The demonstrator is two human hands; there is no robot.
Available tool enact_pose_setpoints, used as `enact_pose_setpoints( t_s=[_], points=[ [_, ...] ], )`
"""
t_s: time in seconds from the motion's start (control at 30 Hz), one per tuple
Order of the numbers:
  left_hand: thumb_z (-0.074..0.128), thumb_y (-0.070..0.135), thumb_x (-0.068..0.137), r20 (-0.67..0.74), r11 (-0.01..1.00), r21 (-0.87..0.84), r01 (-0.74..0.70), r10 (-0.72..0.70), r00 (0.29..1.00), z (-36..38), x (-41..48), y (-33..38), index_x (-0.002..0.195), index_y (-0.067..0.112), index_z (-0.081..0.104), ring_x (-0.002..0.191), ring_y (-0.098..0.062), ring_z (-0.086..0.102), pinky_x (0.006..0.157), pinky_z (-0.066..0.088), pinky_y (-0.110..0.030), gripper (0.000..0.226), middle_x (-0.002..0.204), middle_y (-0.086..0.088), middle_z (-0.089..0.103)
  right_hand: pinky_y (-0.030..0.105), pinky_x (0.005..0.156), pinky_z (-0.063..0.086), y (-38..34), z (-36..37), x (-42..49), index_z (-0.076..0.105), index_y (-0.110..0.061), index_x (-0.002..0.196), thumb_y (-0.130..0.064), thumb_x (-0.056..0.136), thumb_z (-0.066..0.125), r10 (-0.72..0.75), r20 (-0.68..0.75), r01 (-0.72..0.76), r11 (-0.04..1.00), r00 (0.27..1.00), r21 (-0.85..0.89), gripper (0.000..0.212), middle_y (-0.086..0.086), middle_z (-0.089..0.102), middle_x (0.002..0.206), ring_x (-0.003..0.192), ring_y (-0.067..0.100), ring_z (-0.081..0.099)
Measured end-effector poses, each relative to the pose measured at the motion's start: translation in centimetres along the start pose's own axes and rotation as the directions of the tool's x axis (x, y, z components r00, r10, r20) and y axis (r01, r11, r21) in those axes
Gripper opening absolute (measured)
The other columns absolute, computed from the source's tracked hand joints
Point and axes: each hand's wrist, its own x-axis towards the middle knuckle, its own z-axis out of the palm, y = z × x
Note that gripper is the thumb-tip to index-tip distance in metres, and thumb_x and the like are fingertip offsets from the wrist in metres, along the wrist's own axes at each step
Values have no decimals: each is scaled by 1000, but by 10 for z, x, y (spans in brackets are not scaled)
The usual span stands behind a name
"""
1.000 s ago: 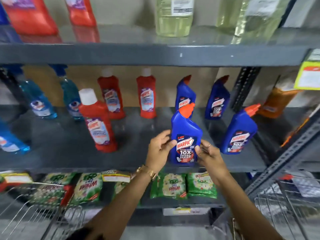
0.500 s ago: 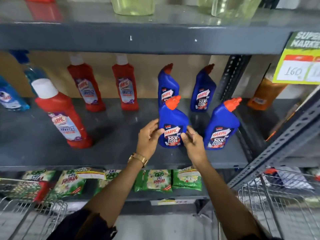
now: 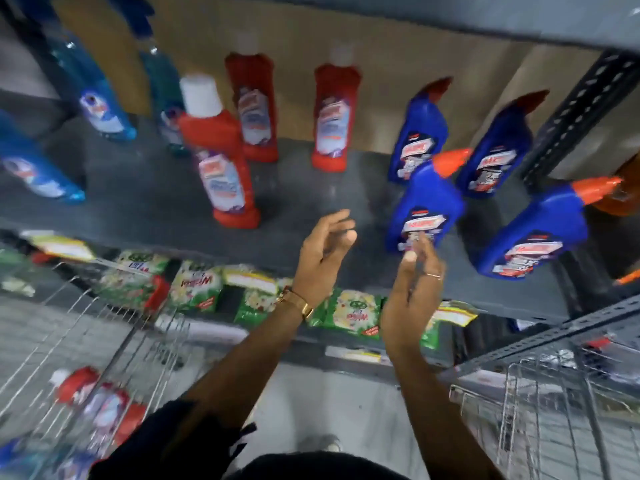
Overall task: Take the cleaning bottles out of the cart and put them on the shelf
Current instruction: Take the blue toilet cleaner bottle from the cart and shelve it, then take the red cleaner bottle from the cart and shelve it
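A blue bottle with an orange cap stands on the grey shelf, in front of two more blue bottles. My left hand hovers just left of it, fingers spread, holding nothing. My right hand is below and in front of the bottle, fingers loosely apart, fingertips near its label; contact is blurred. Another blue bottle stands to the right. Red bottles with white caps stand to the left. The wire cart at lower left holds a red bottle lying down.
Light-blue spray bottles stand at the shelf's far left. Green detergent packets fill the lower shelf. A second wire cart sits at lower right beside a slotted steel upright. An orange bottle is at the right edge.
Both hands have let go of the blue bottle and drawn back toward me; it now stands alone on the shelf. The camera has tilted down, bringing the cart's contents into view.
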Motion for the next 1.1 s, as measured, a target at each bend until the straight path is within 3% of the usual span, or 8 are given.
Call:
enact_pose_setpoints(
  t_s=[0.13, 0.23, 0.33, 0.47, 0.63, 0.73, 0.93, 1.1],
  points=[
    [54, 23, 92, -212, 998, 41, -46, 53, 976, -109, -53, 2, 113, 25, 59, 104, -24, 68, 88, 57, -34, 22, 108, -4, 70, 21, 92, 42, -31, 69, -79, 54, -20, 129, -26, 98, 39, -43, 329, 36, 999, 943, 27, 34, 1, 64, 117, 109, 12, 58],
    [55, 17, 93, -460, 996, 15, 92, -75, 885, -222, -95, -22, 110, 12, 60, 94, -25, 69, 79, 58, -31, 18, 104, -16, 70, 23, 101, 38, -43, 140, -145, 59, -16, 123, -28, 96, 42, -21, 691, 50, 999, 722, -22, 34, 5, 65, 121, 114, 19, 57],
    [51, 7, 94, -704, 926, -141, 349, -342, 622, -340, -153, -74, 105, 7, 57, 73, -24, 59, 63, 56, -30, 12, 84, -13, 64, 34, 100, 42, -50, 223, -210, 62, -4, 118, -26, 93, 47, 48, 895, 97, 990, 444, -101, 36, 17, 66, 116, 112, 31, 58],
    [59, 11, 89, -670, 599, -214, 771, -665, 330, -435, -218, -163, 94, -10, 64, 93, -48, 64, 89, 49, -58, 22, 90, -40, 62, 40, 104, 38, -32, 313, -271, 62, -1, 116, -18, 94, 49, 110, 969, 303, 937, 222, -176, 31, 23, 64, 121, 121, 37, 52],
    [53, 21, 95, -560, 279, -174, 945, -817, 138, -471, -243, -247, 111, -19, 58, 111, -47, 59, 93, 47, -46, 43, 118, -39, 59, 54, 116, 11, 22, 349, -322, 39, -18, 141, -38, 96, 42, 314, 949, 735, 643, 2, -214, 49, 3, 34, 154, 149, 27, 3],
    [55, 34, 93, -523, 207, -264, 942, -851, 41, -470, -243, -277, 124, -15, 50, 117, -40, 57, 93, 45, -40, 58, 128, -31, 57, 60, 114, 13, 31, 351, -324, 36, -20, 142, -43, 96, 37, 326, 945, 775, 603, -23, -189, 51, 1, 29, 157, 149, 27, 0],
    [71, 26, 83, -550, 317, -526, 789, -834, -32, -452, -234, -314, 115, -9, 61, 106, -39, 64, 83, 52, -44, 49, 118, -28, 65, 55, 114, 17, 30, 353, -325, 44, -18, 135, -42, 97, 37, 337, 941, 804, 565, -20, -185, 46, 3, 39, 151, 147, 26, 12],
    [77, 21, 76, -578, 430, -571, 699, -816, 30, -450, -234, -318, 109, -2, 51, 88, -23, 58, 71, 48, -32, 48, 108, -18, 63, 52, 111, 28, 30, 355, -325, 44, -20, 135, -41, 95, 40, 345, 939, 793, 572, -3, -207, 45, 4, 47, 145, 142, 26, 26]
  ],
)
